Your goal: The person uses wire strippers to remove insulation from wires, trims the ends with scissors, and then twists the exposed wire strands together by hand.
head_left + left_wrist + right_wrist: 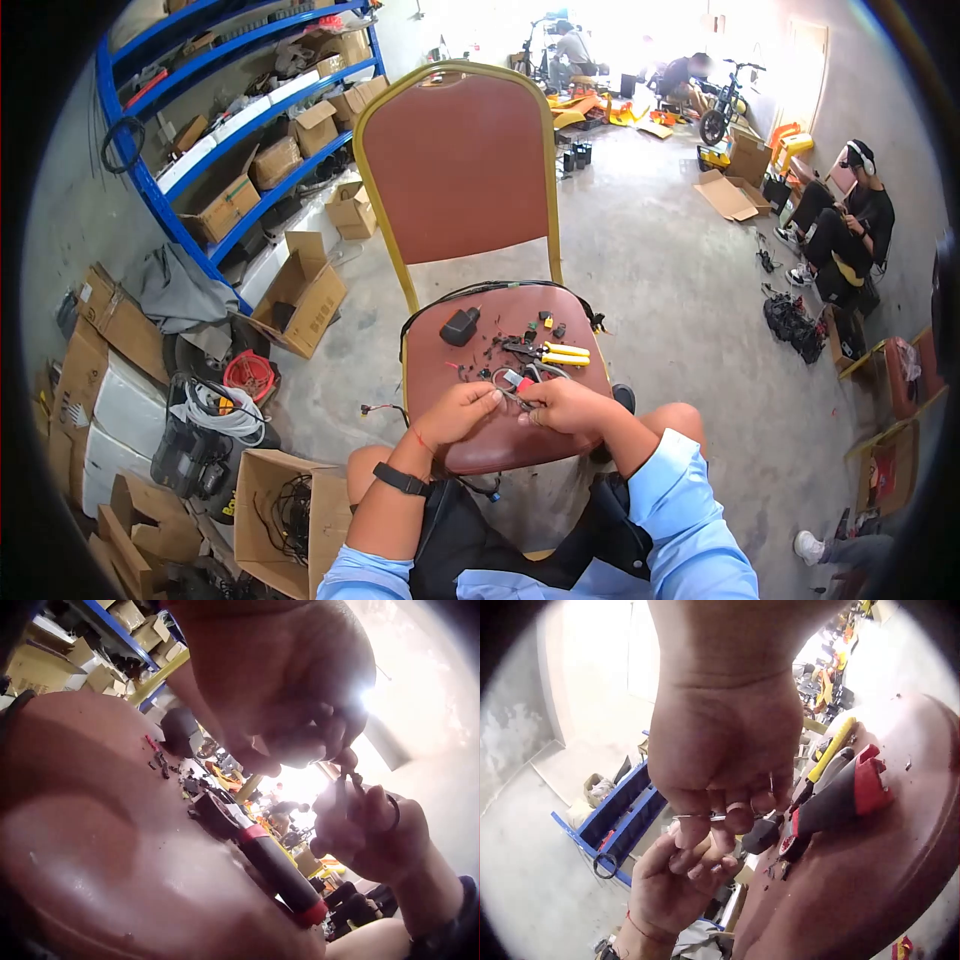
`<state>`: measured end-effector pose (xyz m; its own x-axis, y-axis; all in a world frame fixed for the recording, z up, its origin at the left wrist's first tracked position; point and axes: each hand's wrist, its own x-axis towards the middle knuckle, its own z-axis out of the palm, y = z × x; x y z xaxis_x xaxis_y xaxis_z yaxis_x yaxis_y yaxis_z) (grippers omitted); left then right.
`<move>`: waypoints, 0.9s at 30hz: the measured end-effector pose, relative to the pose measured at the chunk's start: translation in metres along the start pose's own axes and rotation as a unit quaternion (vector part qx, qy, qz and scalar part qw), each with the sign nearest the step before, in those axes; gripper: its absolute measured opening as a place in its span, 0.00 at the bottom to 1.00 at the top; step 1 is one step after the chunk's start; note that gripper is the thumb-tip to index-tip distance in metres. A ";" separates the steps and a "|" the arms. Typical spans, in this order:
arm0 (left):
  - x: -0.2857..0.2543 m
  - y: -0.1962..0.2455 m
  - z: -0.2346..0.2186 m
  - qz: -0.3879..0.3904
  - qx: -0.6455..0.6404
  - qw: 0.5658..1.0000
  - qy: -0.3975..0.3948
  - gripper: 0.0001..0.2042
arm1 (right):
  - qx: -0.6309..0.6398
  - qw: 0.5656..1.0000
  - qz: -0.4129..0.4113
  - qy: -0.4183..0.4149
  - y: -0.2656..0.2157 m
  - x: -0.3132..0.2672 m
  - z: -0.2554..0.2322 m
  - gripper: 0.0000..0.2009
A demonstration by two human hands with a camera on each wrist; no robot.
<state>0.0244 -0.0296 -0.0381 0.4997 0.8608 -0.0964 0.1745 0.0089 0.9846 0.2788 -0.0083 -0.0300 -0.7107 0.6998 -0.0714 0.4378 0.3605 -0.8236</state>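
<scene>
Over the front of the chair seat [480, 455], my two hands meet at a thin wire [718, 817]. My left hand [468, 412] pinches it between thumb and fingers, while my right hand [568, 406] grips it with curled fingers; parts of the wire are hidden by the fingers. A dark loop of it [394, 813] curves out beside the right hand in the left wrist view. Just beyond the hands lie a black-and-red cylindrical tool [281, 868] and yellow-handled pliers [564, 354]. Small dark scraps [490, 350] are scattered around them.
A black block-shaped object [461, 326] sits at the seat's left, below the red backrest [455, 165]. A black cable [480, 288] runs along its rear edge. Cardboard boxes [300, 290] and blue shelving [190, 240] stand left. A seated person [850, 215] is at right.
</scene>
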 end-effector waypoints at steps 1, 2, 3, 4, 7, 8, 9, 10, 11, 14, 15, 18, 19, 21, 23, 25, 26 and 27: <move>-0.001 -0.001 -0.001 0.003 0.007 1.000 -0.001 0.14 | 0.010 1.000 -0.003 -0.001 0.000 0.000 0.002 0.14; -0.001 0.000 -0.003 0.007 0.016 1.000 -0.002 0.14 | 0.018 1.000 -0.006 -0.001 -0.001 0.001 0.002 0.14; 0.000 -0.001 -0.005 0.030 0.045 0.998 0.015 0.14 | 0.008 1.000 -0.015 0.025 -0.002 0.002 0.005 0.14; -0.001 -0.003 -0.006 0.054 0.074 0.995 0.032 0.14 | -0.002 0.998 -0.024 0.051 -0.003 0.002 0.013 0.14; -0.005 0.015 -0.006 0.078 0.110 0.988 0.081 0.12 | 0.003 0.995 -0.046 0.087 -0.012 0.009 0.017 0.14; -0.009 0.020 -0.005 0.076 0.113 0.986 0.100 0.11 | 0.012 0.995 -0.053 0.087 -0.014 0.012 0.019 0.15; -0.010 0.017 -0.005 0.073 0.077 0.985 0.139 0.10 | 0.008 0.992 -0.064 0.105 -0.017 0.014 0.020 0.15; -0.007 0.010 -0.004 0.072 0.042 0.981 0.177 0.08 | 0.003 0.989 -0.076 0.125 -0.021 0.017 0.021 0.15; -0.005 0.007 -0.005 0.067 0.007 0.975 0.211 0.07 | 0.001 0.985 -0.085 0.147 -0.025 0.019 0.022 0.15; -0.015 0.036 0.000 0.100 -0.040 0.957 0.268 0.05 | -0.042 0.978 -0.095 0.180 -0.050 0.021 0.023 0.15; -0.015 0.036 0.000 0.110 -0.031 0.953 0.282 0.06 | -0.056 0.977 -0.090 0.183 -0.051 0.026 0.022 0.14; -0.017 0.032 -0.016 0.128 0.006 0.942 0.311 0.06 | -0.102 0.963 -0.134 0.213 -0.055 0.043 0.015 0.11; -0.016 0.031 -0.025 0.129 0.022 0.941 0.312 0.06 | -0.105 0.957 -0.157 0.220 -0.053 0.049 0.012 0.11; -0.012 0.042 -0.030 0.118 0.061 0.934 0.333 0.03 | -0.111 0.945 -0.205 0.229 -0.050 0.062 0.003 0.11; -0.003 0.050 -0.033 0.149 0.118 0.919 0.345 0.01 | -0.141 0.960 -0.171 0.169 -0.061 0.064 -0.021 0.12; 0.008 0.060 -0.038 0.176 0.186 0.902 0.347 0.02 | -0.144 0.966 -0.162 0.141 -0.065 0.066 -0.040 0.14; 0.013 0.064 -0.038 0.185 0.222 0.893 0.345 0.02 | -0.139 0.964 -0.175 0.146 -0.062 0.069 -0.044 0.15; 0.019 0.067 -0.038 0.193 0.259 0.883 0.341 0.02 | -0.133 0.961 -0.187 0.152 -0.057 0.073 -0.048 0.17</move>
<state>0.0132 0.0062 0.0321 0.0104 0.8564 0.5162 0.5548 -0.4344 0.7095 0.2284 0.0516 0.0386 -0.6692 0.6244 0.4029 0.3370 0.7383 -0.5843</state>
